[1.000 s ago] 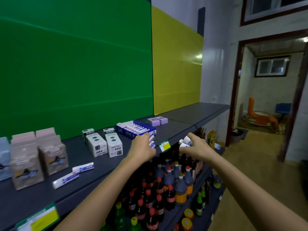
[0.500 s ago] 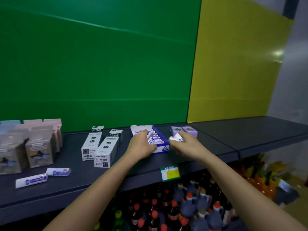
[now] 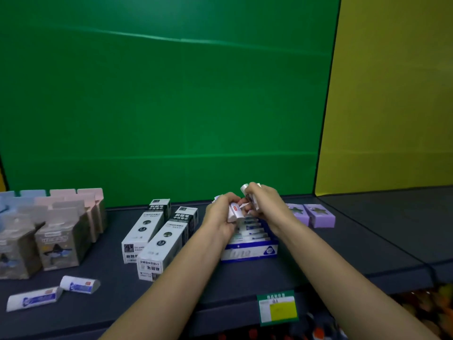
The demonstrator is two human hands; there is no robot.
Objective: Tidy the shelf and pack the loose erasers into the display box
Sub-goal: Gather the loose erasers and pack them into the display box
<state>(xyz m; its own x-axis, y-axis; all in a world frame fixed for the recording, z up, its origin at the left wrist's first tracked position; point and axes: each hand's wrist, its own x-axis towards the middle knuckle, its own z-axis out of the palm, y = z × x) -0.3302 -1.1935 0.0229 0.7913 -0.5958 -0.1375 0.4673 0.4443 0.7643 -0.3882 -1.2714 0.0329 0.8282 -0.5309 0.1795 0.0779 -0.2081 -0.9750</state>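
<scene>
Both hands meet above the back half of the blue display box, each curled tight around white erasers: the left hand grips a wrapped eraser with a small red mark on its sleeve, and the right hand clutches several more erasers whose ends poke out above the knuckles. The box sits on the dark shelf with its printed front wall facing the viewer, and rows of erasers already lie in it beneath the hands. Its front wall stands well back from the shelf's front edge, leaving a bare strip of shelf there. Just beside the box on the left, two long white and black cartons lie side by side, angled toward the back wall, the nearer one close to the left forearm. On the right, two small purple boxes sit near the back, and past them the shelf runs open toward the yellow panel. Two loose erasers in blue-printed sleeves lie well apart from the box at the far left, close to the front edge. Behind them stand rows of pink and grey packets against the green backboard. A green and yellow price tag hangs on the shelf's front lip below the box.
</scene>
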